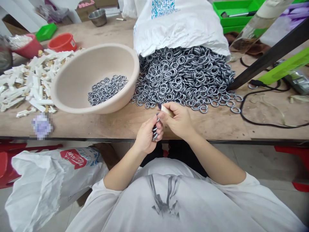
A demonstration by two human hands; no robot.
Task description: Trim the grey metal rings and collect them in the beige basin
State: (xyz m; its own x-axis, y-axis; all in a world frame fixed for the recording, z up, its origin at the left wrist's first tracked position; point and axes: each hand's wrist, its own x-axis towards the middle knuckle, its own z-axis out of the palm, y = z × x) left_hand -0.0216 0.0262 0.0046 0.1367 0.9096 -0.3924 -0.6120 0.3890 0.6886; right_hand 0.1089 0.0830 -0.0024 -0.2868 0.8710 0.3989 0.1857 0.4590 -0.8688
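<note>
My left hand [145, 136] is closed around several grey metal rings [154, 132], which show between its curled fingers. Close against it, my right hand [180, 121] pinches a short cream-coloured piece with a dark tip [166, 110]; I cannot make out its kind. The two thumbs meet near the top ring. Just beyond the hands lies a large heap of similar rings [178, 77], spilling from a white sack [178, 29]. To the left stands a wide beige basin [59, 85] with a smaller batch of rings [107, 90] in its bottom.
White plastic-like pieces [36, 87] are strewn at the left, near a red bowl [62, 42]. A metal bowl [97, 17] stands farther back. On the right are a dark slanted bar [270, 56], a black cable [243, 109] and green trays [234, 16]. Another sack [43, 180] stands below the table edge.
</note>
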